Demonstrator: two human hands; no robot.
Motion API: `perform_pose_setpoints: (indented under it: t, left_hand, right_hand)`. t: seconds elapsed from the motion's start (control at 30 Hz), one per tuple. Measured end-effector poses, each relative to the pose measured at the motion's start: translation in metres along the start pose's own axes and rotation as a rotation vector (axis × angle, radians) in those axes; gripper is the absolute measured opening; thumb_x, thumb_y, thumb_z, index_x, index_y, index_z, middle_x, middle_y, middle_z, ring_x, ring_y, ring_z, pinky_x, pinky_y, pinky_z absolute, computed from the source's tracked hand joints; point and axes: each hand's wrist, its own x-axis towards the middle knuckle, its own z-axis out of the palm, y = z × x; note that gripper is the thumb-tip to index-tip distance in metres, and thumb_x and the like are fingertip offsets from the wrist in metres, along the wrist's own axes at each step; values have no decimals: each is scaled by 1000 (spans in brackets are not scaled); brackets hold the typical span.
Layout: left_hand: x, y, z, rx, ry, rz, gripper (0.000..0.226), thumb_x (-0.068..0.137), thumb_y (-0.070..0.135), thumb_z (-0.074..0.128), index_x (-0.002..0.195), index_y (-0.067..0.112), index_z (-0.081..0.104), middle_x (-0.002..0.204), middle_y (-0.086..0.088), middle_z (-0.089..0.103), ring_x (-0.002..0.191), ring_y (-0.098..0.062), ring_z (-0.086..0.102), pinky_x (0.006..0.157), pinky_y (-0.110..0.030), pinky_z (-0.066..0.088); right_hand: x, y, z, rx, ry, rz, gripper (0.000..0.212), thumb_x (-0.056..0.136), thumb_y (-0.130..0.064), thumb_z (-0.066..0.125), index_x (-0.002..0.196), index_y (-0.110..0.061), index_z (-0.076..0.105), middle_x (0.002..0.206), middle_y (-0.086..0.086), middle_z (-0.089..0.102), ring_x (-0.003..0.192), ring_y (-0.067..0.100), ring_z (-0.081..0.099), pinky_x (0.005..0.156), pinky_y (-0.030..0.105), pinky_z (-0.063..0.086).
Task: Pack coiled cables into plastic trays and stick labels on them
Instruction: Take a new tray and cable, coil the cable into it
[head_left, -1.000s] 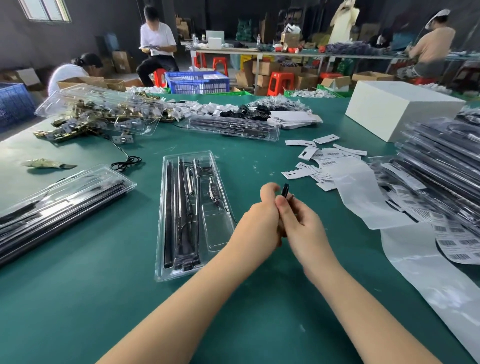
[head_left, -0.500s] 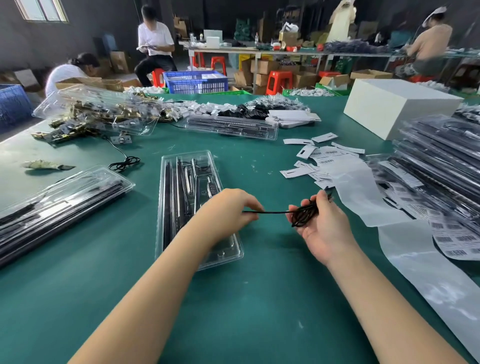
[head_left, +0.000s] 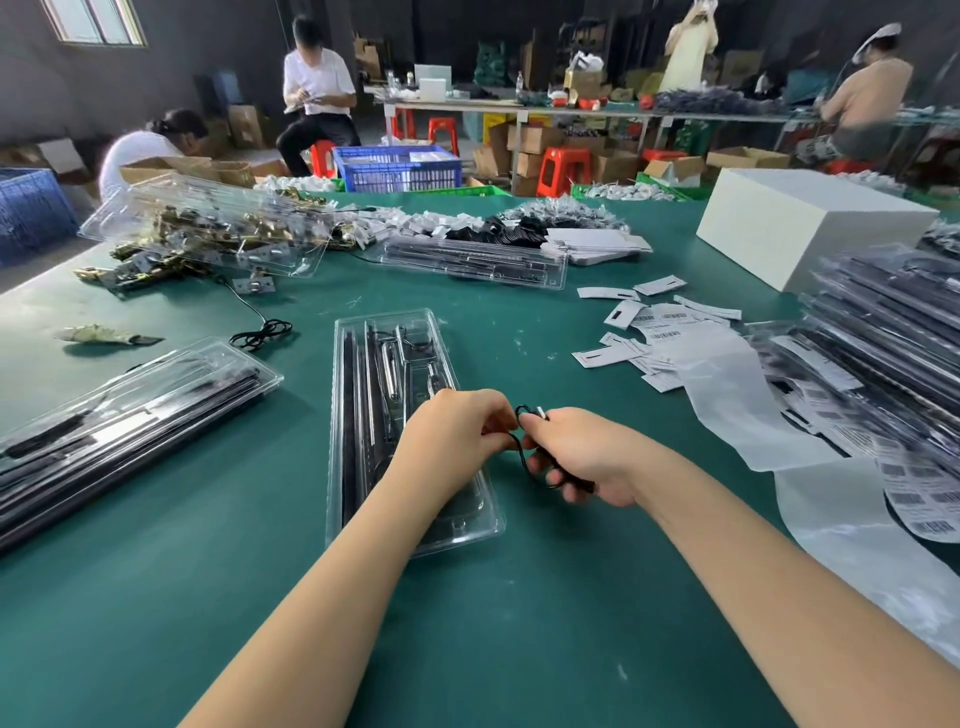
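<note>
Both hands meet above the green worktop (head_left: 156, 597), just right of the open plastic tray (head_left: 358, 467). The left hand (head_left: 457, 431) has its fingertips curled and pinching the black cable (head_left: 524, 457) at a loop; the right hand (head_left: 582, 452) is curled round the gathered coil, with the cable's pale connector end (head_left: 540, 414) standing up between the two hands. The cable is clear of the worktop and not yet in the tray. The tray lies with its long axis running away from the person, its near end under the left forearm, already carrying dark rods and metal fittings; whether a free pocket remains is hard to read through the glare. Judged position: coiling step nearly complete, placement pending. The tray sits directly left of the coil, so the left hand is nearer, and the coil must travel leftward and down across the tray's right rim. Loose barcode labels (head_left: 660, 327) lie well apart to the right, nearer the right hand.
</note>
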Motion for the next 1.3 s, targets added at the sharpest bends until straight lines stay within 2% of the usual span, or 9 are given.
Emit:
perform_pose_setpoints:
  t: [0.13, 0.23, 0.37, 0.57, 0.7, 0.83, 0.93, 1.17, 1.3]
  left_hand:
    - [0, -2, 1, 24, 33, 6, 12, 78, 24, 73, 86, 23, 64, 81, 10, 70, 83, -14, 65, 77, -35, 52]
    - [2, -4, 2, 13, 37, -11, 14, 81, 21, 70, 94, 22, 67, 89, 9, 71, 90, -14, 65, 82, -33, 51]
    - [5, -8, 3, 32, 59, -87, 19, 89, 34, 65, 101, 23, 74, 97, 4, 71, 92, -15, 63, 85, -29, 49]
    - [5, -19, -4, -230, 17, -151, 22, 89, 20, 61, 107, 23, 73, 88, 17, 68, 81, 5, 59, 78, -12, 44]
    - [5, -28, -10, -443, -111, -197, 31, 82, 25, 70, 113, 24, 69, 99, 19, 69, 93, 8, 63, 90, -16, 48]
    - [3, -30, -8, -448, -122, -179, 53, 68, 41, 83, 117, 28, 64, 101, 22, 65, 94, 16, 58, 81, -3, 45]
    - [2, -28, -6, -431, -77, -171, 63, 65, 38, 86, 122, 23, 64, 110, 12, 68, 102, 3, 62, 92, -15, 47]
    - [0, -19, 1, -369, 95, -160, 28, 66, 21, 82, 93, 24, 73, 81, 12, 72, 83, -2, 66, 79, -20, 52]
    - [-1, -17, 3, -317, 120, -143, 13, 71, 21, 74, 83, 27, 75, 71, 14, 71, 74, -9, 66, 73, -31, 52]
  right_hand:
    - [-2, 4, -1, -188, -30, -51, 35, 98, -47, 47, 84, -14, 49, 63, 0, 59, 45, 9, 39, 37, 16, 31]
    - [0, 5, -4, -280, -35, -160, 32, 97, -41, 51, 79, -16, 43, 62, -2, 51, 39, 7, 40, 39, 19, 34]
    - [11, 8, 0, -110, 144, -279, 26, 100, -35, 47, 81, -18, 44, 69, -1, 51, 58, 15, 46, 56, 26, 40]
    - [33, 6, 28, -36, 448, -313, 35, 101, -43, 40, 73, -23, 44, 92, 5, 50, 96, 24, 44, 83, 36, 40]
    - [41, 0, 28, -47, 449, -397, 31, 101, -40, 42, 79, -21, 49, 95, 11, 54, 75, 17, 48, 60, 25, 34]
    - [46, 2, 27, -67, 451, -419, 31, 98, -45, 47, 86, -17, 55, 86, 4, 58, 76, 16, 53, 61, 29, 38]
    - [44, 4, 29, -24, 484, -487, 29, 95, -43, 55, 84, -16, 58, 74, -8, 60, 67, 3, 54, 59, 17, 41]
    - [40, 3, 28, -47, 535, -558, 27, 89, -38, 66, 78, -14, 60, 69, -6, 62, 65, 11, 55, 59, 17, 44]
    - [40, 4, 26, 27, 474, -515, 28, 86, -37, 68, 82, -11, 57, 79, 6, 64, 76, 24, 65, 68, 41, 59]
